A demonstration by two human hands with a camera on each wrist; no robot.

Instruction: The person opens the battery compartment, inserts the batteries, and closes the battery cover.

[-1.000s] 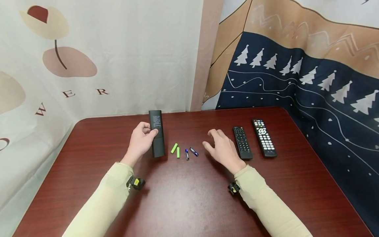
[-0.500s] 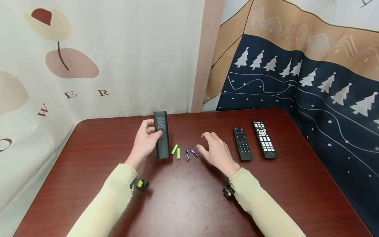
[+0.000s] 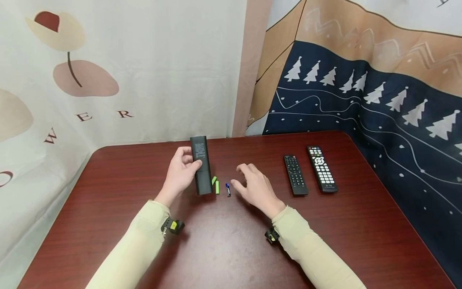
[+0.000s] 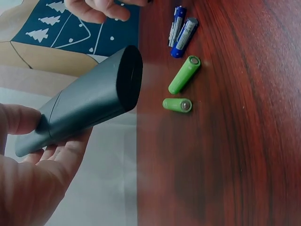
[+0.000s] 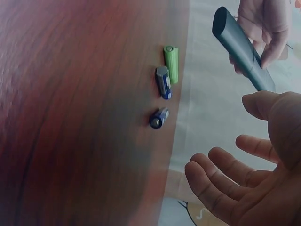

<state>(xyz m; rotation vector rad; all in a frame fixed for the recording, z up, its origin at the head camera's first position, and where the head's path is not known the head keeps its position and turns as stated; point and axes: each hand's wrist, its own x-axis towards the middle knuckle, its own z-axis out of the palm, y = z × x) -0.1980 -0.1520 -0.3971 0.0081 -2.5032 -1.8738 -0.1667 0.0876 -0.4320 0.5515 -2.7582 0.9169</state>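
Observation:
My left hand [image 3: 180, 172] holds a black remote control [image 3: 203, 172] above the table, thumb across its back, which bears a printed label and a cover seam. Just right of the remote lie two green batteries [image 3: 217, 188], one partly hidden by it in the head view. Two blue batteries [image 4: 185, 38] lie beside them in the left wrist view; from the head only one blue battery [image 3: 228, 190] shows, the other being behind my right hand. That right hand [image 3: 255, 188] hovers over the table close to the blue ones, fingers relaxed and apart, holding nothing.
On the right of the brown wooden table [image 3: 231, 249] lie a small black remote [image 3: 296, 175] and a larger remote with white buttons [image 3: 322, 169], both keys up. Printed curtains [image 3: 180, 72] hang right behind the table's far edge.
My left hand has carried the remote to the right, over part of a green battery. My right hand has moved left, away from the small black remote, and now covers one blue battery.

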